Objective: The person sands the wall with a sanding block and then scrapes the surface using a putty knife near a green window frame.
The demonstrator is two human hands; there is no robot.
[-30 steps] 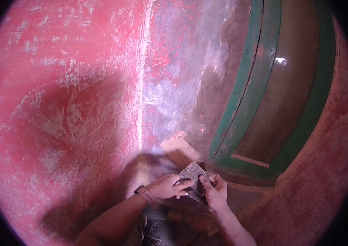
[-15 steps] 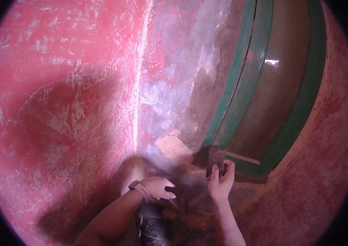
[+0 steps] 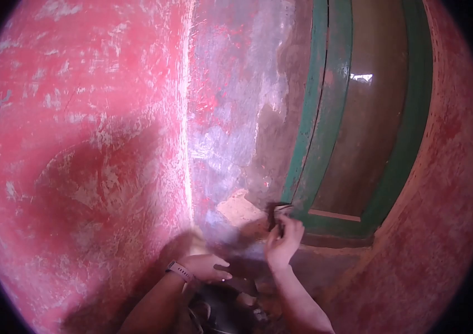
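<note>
My right hand [image 3: 285,240] is closed round a small dark flat object [image 3: 275,216], which I cannot identify, near the bottom left corner of the green frame [image 3: 317,161]. My left hand [image 3: 209,268], with a banded watch [image 3: 179,271] on its wrist, is lower and to the left. Its thumb and fingers are apart, with nothing between them. Between and above the hands, a pale bare patch [image 3: 240,209] shows on the scraped grey and pink wall [image 3: 231,139].
A red, scuffed wall [image 3: 80,122] fills the left side and meets the grey wall at a bright vertical corner. Brown panel [image 3: 370,111] sits inside the green frame. More red wall [image 3: 448,222] lies at right. Dim pieces of rubble [image 3: 246,299] lie below my hands.
My right hand has moved left with the dark object, which is now tilted differently. My left hand has shifted slightly down and left. The view has turned a little.
</note>
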